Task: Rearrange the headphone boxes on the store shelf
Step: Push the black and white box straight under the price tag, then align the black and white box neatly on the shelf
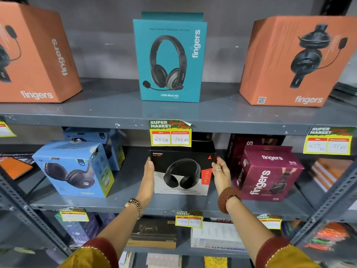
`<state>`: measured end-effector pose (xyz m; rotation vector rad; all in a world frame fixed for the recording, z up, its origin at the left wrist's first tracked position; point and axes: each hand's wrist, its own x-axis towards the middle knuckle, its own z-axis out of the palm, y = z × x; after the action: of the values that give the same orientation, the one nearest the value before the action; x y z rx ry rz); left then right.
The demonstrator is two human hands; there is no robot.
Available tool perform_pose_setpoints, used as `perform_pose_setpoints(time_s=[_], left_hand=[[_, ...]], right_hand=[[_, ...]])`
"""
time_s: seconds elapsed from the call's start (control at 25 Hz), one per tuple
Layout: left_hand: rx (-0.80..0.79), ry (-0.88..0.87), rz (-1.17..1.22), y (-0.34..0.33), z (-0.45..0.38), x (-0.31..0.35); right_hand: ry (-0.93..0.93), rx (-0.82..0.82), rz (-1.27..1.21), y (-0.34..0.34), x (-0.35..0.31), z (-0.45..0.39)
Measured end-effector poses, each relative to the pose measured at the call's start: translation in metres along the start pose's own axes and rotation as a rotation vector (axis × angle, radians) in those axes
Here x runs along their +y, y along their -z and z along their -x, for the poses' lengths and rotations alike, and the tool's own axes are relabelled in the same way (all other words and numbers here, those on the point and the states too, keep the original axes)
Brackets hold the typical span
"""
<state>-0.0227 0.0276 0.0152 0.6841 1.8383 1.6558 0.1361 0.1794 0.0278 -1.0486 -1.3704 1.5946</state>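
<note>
Box, black headphone (182, 171) — upright on middle shelf (119, 202), between blue box (75, 171) and maroon box (268, 175). Left hand (148, 171) and right hand (221, 171) flat against its sides — fingers extended, clasping it.

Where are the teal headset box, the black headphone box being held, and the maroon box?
teal headset box (170, 60): head view, on the pictured headset on its front.
black headphone box (182, 175): head view, on the printed headphones.
maroon box (270, 176): head view, on its front face near the lettering.
</note>
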Motion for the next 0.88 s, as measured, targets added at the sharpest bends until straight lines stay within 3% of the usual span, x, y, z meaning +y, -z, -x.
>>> perform_pose_setpoints(time_s=[0.12,0.2,0.36,0.52,0.68,0.88], left_hand=[[0.080,0.032,-0.009,0.006,0.010,-0.015],[0.176,0.096,0.035,0.029,0.015,-0.033],[0.498,0.109,0.073,0.123,0.015,-0.057],[0.669,0.079,0.059,0.245,0.008,-0.048],[0.460,0.028,0.079,0.331,-0.015,-0.027],[0.197,0.060,0.200,0.362,-0.035,-0.007]], right_hand=[[0.209,0.240,0.030,-0.015,0.007,0.029],[0.358,0.260,0.048,-0.036,0.017,0.051],[0.389,0.038,0.110,-0.106,0.034,0.083],[0.211,-0.195,0.082,-0.212,0.034,0.108],[-0.018,-0.271,0.000,-0.310,0.040,0.125],[-0.119,-0.109,-0.080,-0.368,0.030,0.140]])
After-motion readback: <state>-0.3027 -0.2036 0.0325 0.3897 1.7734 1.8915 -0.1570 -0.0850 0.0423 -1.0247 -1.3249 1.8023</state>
